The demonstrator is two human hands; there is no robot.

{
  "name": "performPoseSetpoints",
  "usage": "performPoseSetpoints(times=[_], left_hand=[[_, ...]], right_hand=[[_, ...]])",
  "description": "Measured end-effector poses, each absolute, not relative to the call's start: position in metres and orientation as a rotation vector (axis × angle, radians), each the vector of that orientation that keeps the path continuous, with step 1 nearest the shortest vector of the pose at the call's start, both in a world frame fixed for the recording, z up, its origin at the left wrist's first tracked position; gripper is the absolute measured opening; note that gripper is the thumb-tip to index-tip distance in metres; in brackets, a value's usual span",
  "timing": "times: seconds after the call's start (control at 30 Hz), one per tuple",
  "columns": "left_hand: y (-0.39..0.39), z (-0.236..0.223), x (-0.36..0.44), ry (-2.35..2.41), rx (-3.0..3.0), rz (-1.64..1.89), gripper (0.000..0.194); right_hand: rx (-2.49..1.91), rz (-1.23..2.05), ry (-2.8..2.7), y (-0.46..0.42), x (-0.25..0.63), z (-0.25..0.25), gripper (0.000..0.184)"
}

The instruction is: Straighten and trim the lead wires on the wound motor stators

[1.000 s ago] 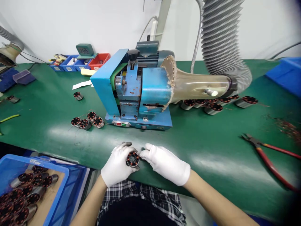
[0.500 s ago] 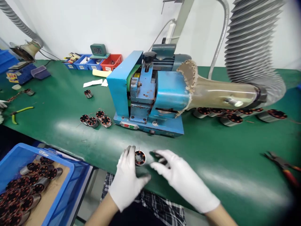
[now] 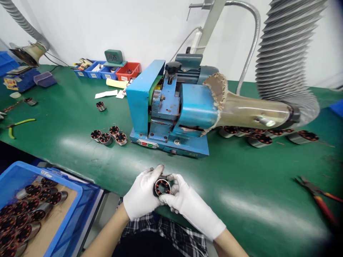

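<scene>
Between my two white-gloved hands is a motor stator (image 3: 162, 181), a round metal ring with copper windings around a hollow centre. My left hand (image 3: 144, 196) wraps its left side, the thumb near the top. From the right, my right hand (image 3: 182, 200) grips it with fingers bent along the rim and the thumb at the lower edge. The stator's open face points up at me; its underside is hidden by my hands. Just beyond stands a blue belt grinding machine (image 3: 166, 117), apart from my hands.
Several stators (image 3: 105, 138) stand left of the machine, and more (image 3: 259, 140) behind its nozzle at right. A blue crate (image 3: 77, 200) of stators is at lower left. Red-handled pliers (image 3: 318, 198) lie right; yellow-green pliers (image 3: 21, 123) lie far left. A ribbed hose (image 3: 289, 53) rises at right.
My right hand has moved left and closed on the stator, which was by my left fingers. My left hand has curled around it. The stator now sits slightly lower and nearer me.
</scene>
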State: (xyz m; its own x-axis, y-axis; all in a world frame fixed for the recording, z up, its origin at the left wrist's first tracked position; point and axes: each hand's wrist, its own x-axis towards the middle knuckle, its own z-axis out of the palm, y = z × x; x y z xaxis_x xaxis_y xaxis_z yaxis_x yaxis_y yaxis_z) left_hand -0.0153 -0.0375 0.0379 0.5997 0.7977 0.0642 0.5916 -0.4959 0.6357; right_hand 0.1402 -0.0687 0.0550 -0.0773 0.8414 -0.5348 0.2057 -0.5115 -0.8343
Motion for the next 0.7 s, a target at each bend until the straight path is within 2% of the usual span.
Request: performPoseSetpoints(times=[0.1,0.2,0.3,0.4,0.43,0.53,0.57,0.7], left_hand=[[-0.043,0.038,-0.012,1.148,2.247,0.543,0.074],[-0.043,0.039,-0.009,1.15,2.23,0.559,0.065],[-0.042,0.039,-0.008,1.168,2.199,0.588,0.064],[-0.04,0.041,-0.01,1.122,2.185,0.587,0.077],[-0.039,0.041,-0.012,1.097,2.174,0.572,0.081],[-0.037,0.043,-0.016,1.054,2.1,0.523,0.08],[-0.036,0.042,-0.017,1.046,2.074,0.514,0.075],[-0.036,0.039,-0.018,1.032,2.032,0.508,0.075]], right_hand=[[-1.428,1.853,-0.797,-0.069,0.15,0.061,0.032],[-1.241,1.791,-0.656,-0.067,0.169,0.076,0.031],[-1.555,1.447,-0.951,-0.067,0.183,0.086,0.032],[-1.761,1.005,-1.549,-0.071,0.184,0.085,0.051],[-1.739,0.935,-1.74,-0.072,0.18,0.083,0.052],[-1.649,0.936,-2.026,-0.065,0.161,0.075,0.016],[-1.655,0.98,-1.957,-0.06,0.154,0.073,0.012],[-1.694,1.207,-1.321,-0.038,0.139,0.066,0.029]])
